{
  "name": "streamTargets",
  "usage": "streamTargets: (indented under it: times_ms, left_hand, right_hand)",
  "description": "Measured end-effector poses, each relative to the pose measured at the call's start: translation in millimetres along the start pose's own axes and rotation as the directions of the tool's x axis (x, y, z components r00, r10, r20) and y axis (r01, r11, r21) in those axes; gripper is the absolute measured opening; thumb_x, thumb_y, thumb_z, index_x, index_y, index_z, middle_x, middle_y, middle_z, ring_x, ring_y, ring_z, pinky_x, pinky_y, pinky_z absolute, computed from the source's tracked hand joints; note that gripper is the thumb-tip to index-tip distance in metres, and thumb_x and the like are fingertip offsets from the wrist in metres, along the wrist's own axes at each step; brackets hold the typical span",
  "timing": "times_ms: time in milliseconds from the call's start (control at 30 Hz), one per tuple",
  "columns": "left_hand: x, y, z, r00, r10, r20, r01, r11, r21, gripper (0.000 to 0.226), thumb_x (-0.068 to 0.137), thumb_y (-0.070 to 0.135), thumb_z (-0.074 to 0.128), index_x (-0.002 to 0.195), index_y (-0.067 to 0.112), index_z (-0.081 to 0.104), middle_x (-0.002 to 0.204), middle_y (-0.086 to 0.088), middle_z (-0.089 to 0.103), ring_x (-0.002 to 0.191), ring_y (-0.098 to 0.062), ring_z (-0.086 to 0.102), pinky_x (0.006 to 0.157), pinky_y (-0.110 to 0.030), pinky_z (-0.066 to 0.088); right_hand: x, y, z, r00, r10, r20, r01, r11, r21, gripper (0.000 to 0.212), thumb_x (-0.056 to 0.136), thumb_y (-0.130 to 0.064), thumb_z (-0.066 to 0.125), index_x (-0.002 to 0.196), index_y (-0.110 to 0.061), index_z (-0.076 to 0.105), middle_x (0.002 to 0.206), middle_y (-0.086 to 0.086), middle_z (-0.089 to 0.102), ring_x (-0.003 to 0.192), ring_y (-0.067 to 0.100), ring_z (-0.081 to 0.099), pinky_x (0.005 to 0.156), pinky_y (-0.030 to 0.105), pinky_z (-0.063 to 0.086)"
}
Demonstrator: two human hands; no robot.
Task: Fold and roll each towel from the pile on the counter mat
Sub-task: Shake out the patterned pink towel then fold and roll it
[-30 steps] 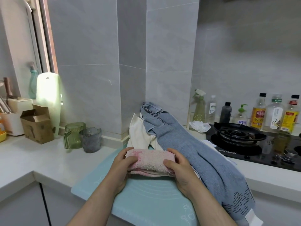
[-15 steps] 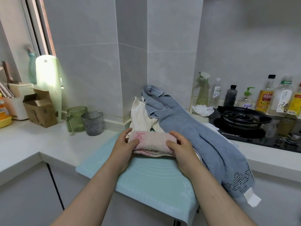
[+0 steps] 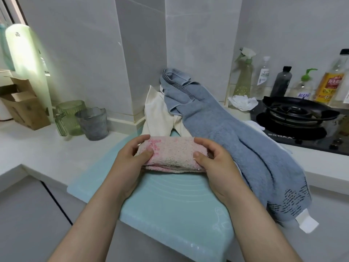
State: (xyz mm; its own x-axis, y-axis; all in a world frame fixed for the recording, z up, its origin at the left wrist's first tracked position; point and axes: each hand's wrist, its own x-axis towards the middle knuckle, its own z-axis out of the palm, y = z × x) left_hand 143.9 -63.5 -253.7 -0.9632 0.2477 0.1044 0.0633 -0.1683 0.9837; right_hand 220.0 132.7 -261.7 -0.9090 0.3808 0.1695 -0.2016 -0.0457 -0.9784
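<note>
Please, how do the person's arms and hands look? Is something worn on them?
The left hand and right hand are bare: no gloves, rings or watch show. Both forearms are bare too; no sleeve is in view.

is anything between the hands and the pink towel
Nothing visible: the left hand and right hand grip the pink towel by its ends on the mat. The blue towel lies just beside the right hand.

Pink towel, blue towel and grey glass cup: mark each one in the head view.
pink towel (image 3: 173, 154), head view: top face of the folded bundle.
blue towel (image 3: 226, 133), head view: its broad middle stretch.
grey glass cup (image 3: 92, 124), head view: its front wall.
</note>
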Motion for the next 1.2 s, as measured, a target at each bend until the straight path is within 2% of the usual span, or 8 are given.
streamTargets:
  times_ms: [200, 567, 667, 733, 800, 867, 1100, 1200]
  left_hand:
    - [-2, 1, 0, 1.000, 0.018, 0.021, -0.019, 0.997, 0.073, 0.061, 0.052, 0.026, 0.080, 0.112, 0.029, 0.069, 0.114, -0.004, 0.069, 0.102, -0.024, 0.066, 0.092, -0.040, 0.051]
    - [6, -8, -9, 0.998, -0.054, -0.034, 0.057, 0.993, 0.101, 0.063, 0.053, 0.028, 0.075, 0.115, 0.030, 0.070, 0.122, 0.001, 0.067, 0.118, -0.024, 0.060, 0.107, -0.054, 0.040]
    - [4, -4, -7, 0.994, -0.104, -0.045, 0.106, 0.993, 0.051, 0.064, 0.052, 0.024, 0.076, 0.115, 0.028, 0.070, 0.123, -0.001, 0.067, 0.119, -0.025, 0.060, 0.106, -0.053, 0.040]
    - [4, 0, -6, 0.991, -0.131, -0.026, 0.133, 0.987, 0.088, 0.062, 0.055, 0.025, 0.076, 0.117, 0.030, 0.070, 0.124, 0.001, 0.067, 0.118, -0.021, 0.060, 0.105, -0.048, 0.043]
    - [5, 6, -3, 0.990, -0.142, -0.015, 0.143, 0.971, 0.191, 0.059, 0.059, 0.023, 0.075, 0.117, 0.035, 0.067, 0.120, 0.011, 0.068, 0.114, -0.011, 0.062, 0.098, -0.029, 0.048]
    - [7, 11, 0, 0.986, -0.161, -0.029, 0.163, 0.954, 0.252, 0.057, 0.064, 0.017, 0.072, 0.116, 0.037, 0.064, 0.116, 0.021, 0.067, 0.110, -0.001, 0.062, 0.089, -0.013, 0.048]
    - [15, 22, 2, 0.941, -0.331, -0.065, 0.336, 0.902, 0.271, 0.057, 0.073, 0.000, 0.076, 0.114, 0.037, 0.065, 0.114, 0.019, 0.069, 0.107, -0.005, 0.065, 0.091, -0.020, 0.050]
    - [20, 30, 3, 0.925, -0.372, -0.074, 0.376, 0.872, 0.312, 0.054, 0.066, 0.013, 0.075, 0.113, 0.037, 0.064, 0.109, 0.016, 0.072, 0.103, -0.005, 0.067, 0.086, -0.014, 0.050]
  right_hand:
    - [4, 5, -5, 0.999, 0.051, 0.018, -0.051, 0.999, 0.013, 0.037, 0.086, -0.012, 0.066, 0.109, -0.041, 0.069, 0.119, -0.007, 0.067, 0.111, 0.016, 0.063, 0.103, 0.043, 0.047]
    - [2, 1, -6, 0.996, 0.090, 0.029, -0.087, 0.992, -0.089, 0.060, 0.080, 0.005, 0.069, 0.106, -0.048, 0.069, 0.126, -0.026, 0.060, 0.121, -0.003, 0.053, 0.110, 0.034, 0.040]
    - [3, -3, -6, 0.984, 0.174, 0.045, -0.176, 0.983, 0.044, 0.060, 0.077, 0.012, 0.068, 0.096, -0.044, 0.075, 0.122, -0.019, 0.065, 0.116, 0.003, 0.060, 0.095, 0.025, 0.051]
    - [6, -7, -8, 0.963, 0.257, 0.079, -0.268, 0.946, 0.180, 0.042, 0.066, -0.005, 0.084, 0.094, -0.036, 0.077, 0.118, -0.007, 0.070, 0.107, 0.009, 0.066, 0.077, 0.021, 0.055]
    - [9, -10, -10, 0.938, 0.326, 0.120, -0.347, 0.900, 0.263, 0.066, 0.037, -0.036, 0.097, 0.099, -0.031, 0.077, 0.114, 0.001, 0.072, 0.104, 0.014, 0.068, 0.074, 0.022, 0.055]
    - [14, -11, -10, 0.920, 0.381, 0.095, -0.392, 0.875, 0.283, 0.080, 0.024, -0.043, 0.098, 0.100, -0.027, 0.077, 0.112, 0.004, 0.072, 0.103, 0.016, 0.068, 0.074, 0.023, 0.056]
    - [26, -28, -6, 0.810, 0.586, 0.025, -0.573, 0.780, 0.252, 0.099, 0.016, -0.040, 0.099, 0.106, -0.014, 0.068, 0.106, 0.008, 0.074, 0.092, 0.016, 0.070, 0.067, 0.025, 0.057]
    - [33, -38, -5, 0.760, 0.650, 0.015, -0.636, 0.738, 0.226, 0.064, 0.047, -0.015, 0.095, 0.104, -0.013, 0.068, 0.109, 0.012, 0.071, 0.090, 0.019, 0.069, 0.064, 0.025, 0.056]
